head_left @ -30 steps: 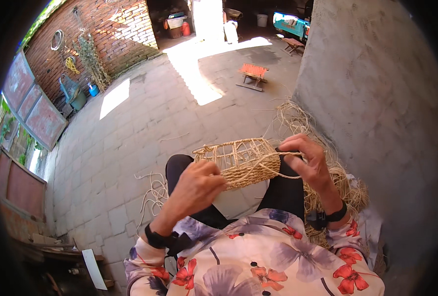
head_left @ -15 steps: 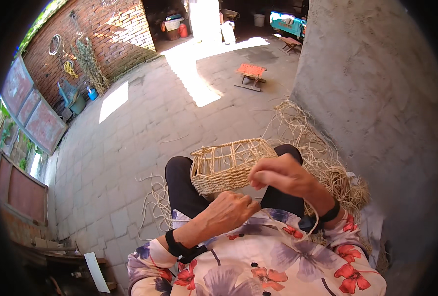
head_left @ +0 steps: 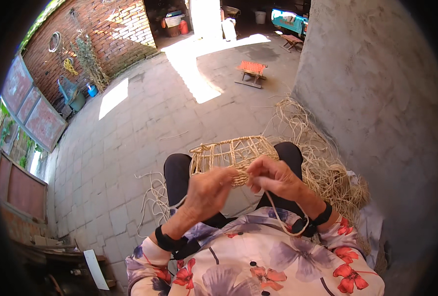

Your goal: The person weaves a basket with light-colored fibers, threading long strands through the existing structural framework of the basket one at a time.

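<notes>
Half-woven straw basket (head_left: pixel 231 154), open lattice of pale ribs, lies on its side across the person's lap, black trousers beneath. Left hand (head_left: pixel 206 190) curled closed at the basket's near rim, pinching fibre. Right hand (head_left: pixel 273 177) closed on a thin straw strand (head_left: pixel 284 219) looping down to the floral blouse. Loose straw pile (head_left: pixel 327 170) heaped on the paved floor beside the rough concrete wall (head_left: pixel 377 98).
</notes>
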Demonstrator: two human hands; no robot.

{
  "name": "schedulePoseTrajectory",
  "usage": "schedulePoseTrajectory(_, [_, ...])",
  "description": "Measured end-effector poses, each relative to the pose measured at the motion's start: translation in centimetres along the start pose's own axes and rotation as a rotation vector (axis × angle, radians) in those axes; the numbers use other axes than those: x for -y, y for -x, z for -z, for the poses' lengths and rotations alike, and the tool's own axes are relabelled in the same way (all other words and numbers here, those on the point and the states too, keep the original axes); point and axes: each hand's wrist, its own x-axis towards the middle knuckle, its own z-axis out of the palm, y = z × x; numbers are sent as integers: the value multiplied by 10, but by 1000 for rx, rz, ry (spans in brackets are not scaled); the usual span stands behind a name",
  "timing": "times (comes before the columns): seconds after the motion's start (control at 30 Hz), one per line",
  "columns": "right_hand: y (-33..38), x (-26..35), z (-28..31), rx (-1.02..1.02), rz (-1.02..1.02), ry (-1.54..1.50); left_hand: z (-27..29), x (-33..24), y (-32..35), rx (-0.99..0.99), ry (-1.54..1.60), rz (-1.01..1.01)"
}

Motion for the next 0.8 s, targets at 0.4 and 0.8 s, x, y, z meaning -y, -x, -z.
schedulePoseTrajectory(0.4, [-33, -17, 21, -363, 418, 972, -15, 38, -23, 50, -393, -244])
schedulePoseTrajectory(0.8, [-32, -12, 16, -354, 376, 1054, -21, 37, -23, 88, -626, -332])
